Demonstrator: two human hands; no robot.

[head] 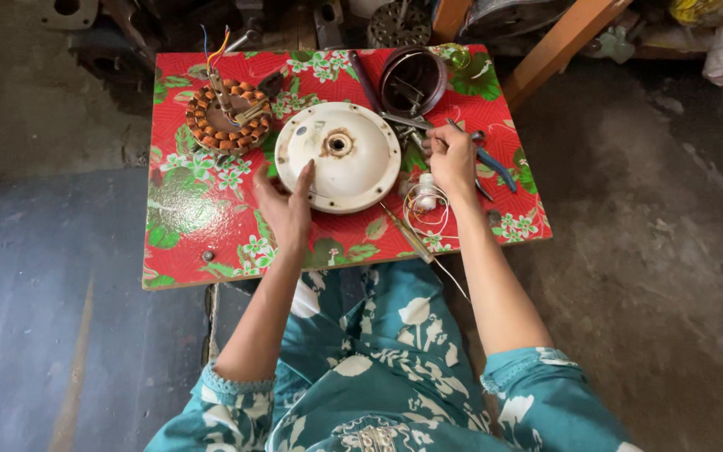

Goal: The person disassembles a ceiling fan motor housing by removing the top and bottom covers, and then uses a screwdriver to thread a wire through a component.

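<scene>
A round cream-white motor cover with a centre hole lies on a small table with a red flowered cloth. My left hand rests against the cover's lower left rim, thumb on top. My right hand is at the cover's right side, fingers closed around a small metal tool whose tip I cannot make out. A copper-wound stator with coloured wires sits at the table's far left.
A dark round bowl-shaped housing stands at the back. Blue-handled pliers, a screwdriver and a white capacitor with coiled wire lie near my right hand. Wooden legs and clutter are behind; bare concrete floor surrounds.
</scene>
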